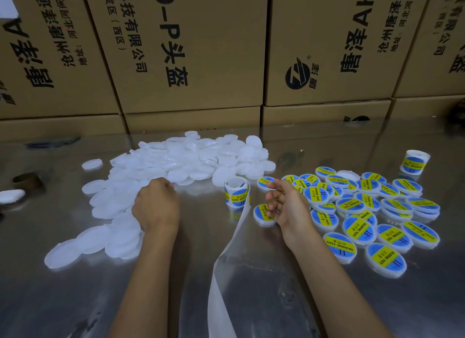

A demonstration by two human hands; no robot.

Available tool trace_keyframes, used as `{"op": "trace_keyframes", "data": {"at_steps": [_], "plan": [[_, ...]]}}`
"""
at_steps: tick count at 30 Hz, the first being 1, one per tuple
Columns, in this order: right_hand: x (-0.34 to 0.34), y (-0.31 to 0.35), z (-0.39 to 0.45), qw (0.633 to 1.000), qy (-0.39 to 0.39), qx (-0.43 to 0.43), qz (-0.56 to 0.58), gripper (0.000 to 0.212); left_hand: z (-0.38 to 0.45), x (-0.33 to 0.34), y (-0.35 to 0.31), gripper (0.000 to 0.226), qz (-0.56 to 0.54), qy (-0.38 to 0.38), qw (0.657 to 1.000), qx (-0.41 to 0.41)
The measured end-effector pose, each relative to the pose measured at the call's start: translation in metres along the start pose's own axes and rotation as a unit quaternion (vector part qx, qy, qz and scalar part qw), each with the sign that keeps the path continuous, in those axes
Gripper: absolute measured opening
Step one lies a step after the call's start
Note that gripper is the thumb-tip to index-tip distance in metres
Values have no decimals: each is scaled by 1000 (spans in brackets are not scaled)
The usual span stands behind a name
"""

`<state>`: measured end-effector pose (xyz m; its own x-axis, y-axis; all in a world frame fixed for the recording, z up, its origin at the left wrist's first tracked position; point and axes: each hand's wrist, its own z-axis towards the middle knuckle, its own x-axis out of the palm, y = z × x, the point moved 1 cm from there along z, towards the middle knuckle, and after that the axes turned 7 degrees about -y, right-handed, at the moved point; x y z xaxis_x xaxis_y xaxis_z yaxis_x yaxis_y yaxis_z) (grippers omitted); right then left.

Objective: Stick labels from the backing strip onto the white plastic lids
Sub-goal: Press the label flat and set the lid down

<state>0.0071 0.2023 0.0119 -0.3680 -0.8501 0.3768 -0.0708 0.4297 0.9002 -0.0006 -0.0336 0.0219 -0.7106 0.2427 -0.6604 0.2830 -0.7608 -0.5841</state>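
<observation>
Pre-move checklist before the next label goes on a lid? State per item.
1. Plain white lids within reach of the left hand: ok.
2. Left hand gripping a single lid: cannot tell, fingers curl down at the pile edge.
3. Label roll upright between the hands: ok.
4. Right hand holding a peeled label: cannot tell, nothing visible in it.
5. Spent backing strip clear of the lids: ok.
6. Labelled lids kept separate on the right: ok.

A shiny metal counter [352,141] fills the foreground, mirroring what stands behind it. Along the counter's far edge rises a wall of stacked brown cardboard boxes [191,48] printed with black lettering. Soft, dim light falls evenly; a pale patch shows above the boxes' left end.
</observation>
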Motion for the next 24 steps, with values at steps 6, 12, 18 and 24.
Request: {"op": "trace_keyframes", "data": {"at_steps": [6, 12, 18, 24], "plan": [[-1, -1, 1, 1000, 3, 2, -1, 22, -1, -1, -6, 20, -41, -14, 999, -11], [0, -1, 1, 1000, 4, -1, -11, 20, -4, -6, -19, 19, -228, 13, 973, -3], [9, 1, -3, 998, 45, -8, -31, 36, -28, -5, -56, 15, -458, 148, 876, 27], [12, 1, -10, 994, 112, -5, 6, 28, -59, 4, -73, 39, -484, 280, 817, 138]]}}
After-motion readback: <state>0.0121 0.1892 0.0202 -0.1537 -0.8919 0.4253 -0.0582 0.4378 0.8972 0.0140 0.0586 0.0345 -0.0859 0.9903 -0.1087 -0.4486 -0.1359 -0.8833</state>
